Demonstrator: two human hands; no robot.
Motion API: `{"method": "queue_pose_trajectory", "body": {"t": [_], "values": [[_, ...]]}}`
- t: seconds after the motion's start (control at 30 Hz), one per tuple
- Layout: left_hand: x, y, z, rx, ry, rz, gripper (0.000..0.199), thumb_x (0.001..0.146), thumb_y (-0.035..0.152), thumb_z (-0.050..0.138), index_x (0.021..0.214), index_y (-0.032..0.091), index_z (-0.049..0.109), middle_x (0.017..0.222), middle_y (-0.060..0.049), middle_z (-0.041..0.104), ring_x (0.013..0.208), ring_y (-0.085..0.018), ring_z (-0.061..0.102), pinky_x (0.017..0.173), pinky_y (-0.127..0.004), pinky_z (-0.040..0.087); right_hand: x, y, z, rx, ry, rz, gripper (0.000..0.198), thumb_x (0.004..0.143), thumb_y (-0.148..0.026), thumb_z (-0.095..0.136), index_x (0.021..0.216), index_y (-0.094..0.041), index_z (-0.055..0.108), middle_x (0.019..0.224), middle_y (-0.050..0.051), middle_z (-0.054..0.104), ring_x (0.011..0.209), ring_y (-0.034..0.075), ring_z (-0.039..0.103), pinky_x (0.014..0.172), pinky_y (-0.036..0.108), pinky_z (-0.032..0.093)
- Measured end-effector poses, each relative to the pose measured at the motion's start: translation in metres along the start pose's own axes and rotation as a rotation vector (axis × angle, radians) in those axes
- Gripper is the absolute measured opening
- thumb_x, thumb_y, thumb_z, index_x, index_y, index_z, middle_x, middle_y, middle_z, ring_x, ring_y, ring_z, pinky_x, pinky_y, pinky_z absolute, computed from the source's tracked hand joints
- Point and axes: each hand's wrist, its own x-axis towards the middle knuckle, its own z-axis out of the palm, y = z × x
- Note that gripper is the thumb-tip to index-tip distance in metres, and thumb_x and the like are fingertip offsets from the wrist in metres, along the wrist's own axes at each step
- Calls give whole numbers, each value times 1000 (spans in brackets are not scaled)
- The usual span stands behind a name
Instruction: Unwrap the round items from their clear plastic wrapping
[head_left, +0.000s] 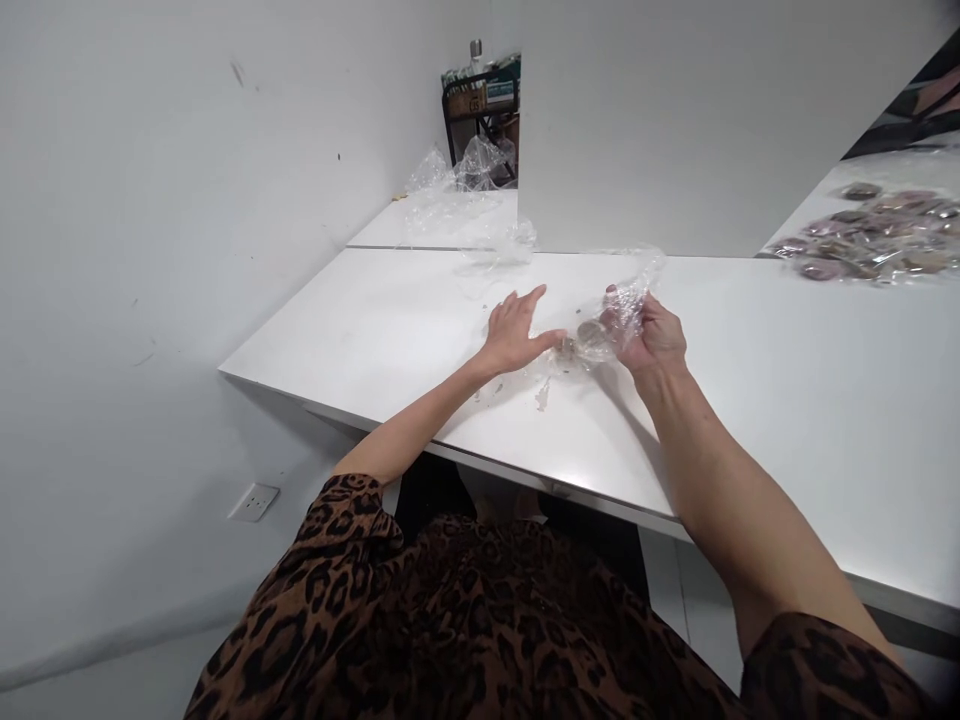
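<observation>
My right hand (pixel 652 335) grips a crumpled clear plastic bag (pixel 634 285), lifted a little above the white table (pixel 757 400). At the bag's lower left end is a small round, pale greyish item (pixel 591 333); whether it lies inside the plastic I cannot tell. My left hand (pixel 514 332) is open with its fingers spread, low over the table. Its thumb reaches the left edge of the plastic near the round item. Small dark bits and a torn-looking scrap (pixel 542 395) lie on the tabletop below the hands.
More crumpled clear plastic (pixel 469 205) lies at the back left. Several small round items in clear wrapping (pixel 877 235) are heaped at the far right. A grey-white partition (pixel 660 120) stands along the table's back; a black rack (pixel 480 100) with boxes is behind. A wall borders the left.
</observation>
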Motion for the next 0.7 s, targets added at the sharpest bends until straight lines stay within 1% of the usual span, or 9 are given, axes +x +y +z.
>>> {"method": "queue_pose_trajectory", "body": {"t": [0.1, 0.17, 0.2, 0.27, 0.4, 0.47, 0.57, 0.63, 0.7], "values": [[22, 2, 4, -13, -244, 65, 59, 81, 39, 82, 133, 19, 64, 156, -16, 56, 154, -39, 40, 128, -53, 24, 4, -5, -1, -52, 66, 57, 22, 97, -19, 57, 75, -18, 62, 69, 1, 68, 54, 10, 60, 45, 20, 55], [31, -2, 13, -179, -344, 48, 30, 82, 33, 79, 105, 15, 68, 126, -16, 72, 124, -31, 64, 110, -46, 44, 7, -7, -3, -92, 80, 30, 18, 95, -24, 61, 78, -20, 62, 71, 0, 67, 60, 12, 63, 48, 22, 57], [33, -5, 18, -294, -356, 21, 20, 84, 29, 77, 93, 15, 65, 109, -13, 74, 105, -25, 69, 98, -40, 49, 8, -7, -5, -112, 76, 2, 17, 95, -29, 64, 80, -21, 61, 73, 1, 66, 64, 13, 64, 51, 23, 59], [33, -13, 28, -516, -291, -57, 19, 86, 21, 74, 81, 16, 56, 82, -5, 68, 77, -14, 64, 79, -30, 47, 10, -7, -10, -161, 47, -41, 26, 92, -46, 70, 86, -22, 61, 80, 2, 65, 74, 17, 68, 58, 29, 62], [27, -27, 41, -761, 45, -254, 26, 87, 15, 73, 76, 18, 50, 66, 5, 56, 61, -7, 52, 65, -22, 38, 3, 0, -12, -313, 0, 68, 55, 78, -73, 73, 103, -24, 63, 100, 10, 66, 95, 27, 70, 66, 40, 64], [23, -29, 42, -823, 167, -333, 30, 87, 15, 74, 74, 18, 47, 63, 7, 50, 58, -6, 48, 63, -21, 36, -7, 7, -7, -411, 13, 148, 61, 70, -64, 85, 111, -25, 62, 107, 12, 66, 98, 28, 69, 66, 38, 63], [18, -25, 40, -926, 200, -353, 33, 87, 16, 76, 75, 19, 46, 65, 7, 53, 61, -7, 51, 64, -21, 38, -20, 17, 3, -548, 29, 180, 66, 56, -29, 98, 112, -24, 63, 101, 7, 69, 85, 21, 67, 58, 28, 56], [15, -21, 38, -997, 177, -340, 33, 85, 17, 80, 77, 19, 47, 69, 5, 59, 63, -8, 55, 67, -22, 41, -23, 20, 6, -566, 55, 153, 50, 58, -18, 95, 99, -20, 66, 84, 2, 67, 70, 14, 63, 53, 22, 51], [13, -19, 37, -1047, 161, -330, 30, 85, 16, 79, 79, 18, 50, 72, 4, 62, 65, -9, 57, 69, -22, 43, -22, 18, 6, -532, 97, 111, 29, 70, -20, 90, 82, -18, 64, 69, -1, 62, 58, 10, 57, 51, 21, 50]]}}
